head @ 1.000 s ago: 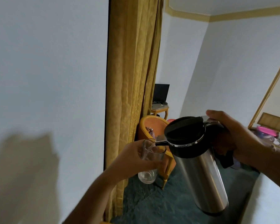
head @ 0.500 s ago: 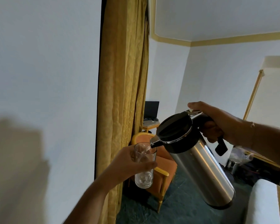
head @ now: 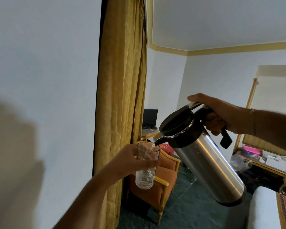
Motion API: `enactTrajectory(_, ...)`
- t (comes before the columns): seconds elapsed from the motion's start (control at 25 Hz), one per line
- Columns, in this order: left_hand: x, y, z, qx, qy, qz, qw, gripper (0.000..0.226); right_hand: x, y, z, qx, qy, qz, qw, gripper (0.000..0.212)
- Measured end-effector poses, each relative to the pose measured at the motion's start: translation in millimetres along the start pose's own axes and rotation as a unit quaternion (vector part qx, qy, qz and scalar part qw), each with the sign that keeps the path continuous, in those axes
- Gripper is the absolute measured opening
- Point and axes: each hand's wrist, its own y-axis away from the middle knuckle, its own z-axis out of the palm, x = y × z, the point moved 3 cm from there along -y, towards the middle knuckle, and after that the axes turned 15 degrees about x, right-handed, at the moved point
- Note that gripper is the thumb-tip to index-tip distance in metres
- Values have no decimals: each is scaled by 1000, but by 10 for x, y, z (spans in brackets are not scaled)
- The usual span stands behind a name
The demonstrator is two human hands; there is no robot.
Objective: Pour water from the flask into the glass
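My right hand (head: 221,113) grips the black handle of a steel flask (head: 210,166) with a black lid, thumb pressed on the lid lever. The flask is tilted steeply to the left, its spout over the rim of a clear glass (head: 146,167). My left hand (head: 130,161) holds that glass upright in mid-air, fingers wrapped around its middle. Water runs from the spout into the glass, and a shallow pool of water sits at the bottom.
A white wall and a gold curtain (head: 122,80) fill the left. Behind the glass stands an orange armchair (head: 162,179) with a wooden frame. A small table with a dark screen (head: 149,118) is further back. A white bed corner (head: 264,210) is low right; a cluttered shelf (head: 267,159) at right.
The flask has tipped further toward the glass and water now flows in. Both hands and the view have risen, so more ceiling shows.
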Motion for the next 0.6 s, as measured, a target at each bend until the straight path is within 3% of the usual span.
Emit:
enactTrajectory(0.2, 63, -48, 8, -6, -23, 8, 1000, 38, -74, 65, -81, 14, 11, 1, 1000, 79)
enactTrajectory(0.4, 55, -62, 56, -7, -50, 27, 998, 14, -171, 102, -112, 21, 28, 1, 999, 80)
enactTrajectory(0.6, 121, -67, 72, -5, -58, 61, 996, 21, -206, 114, -158, 31, 31, 4, 999, 76)
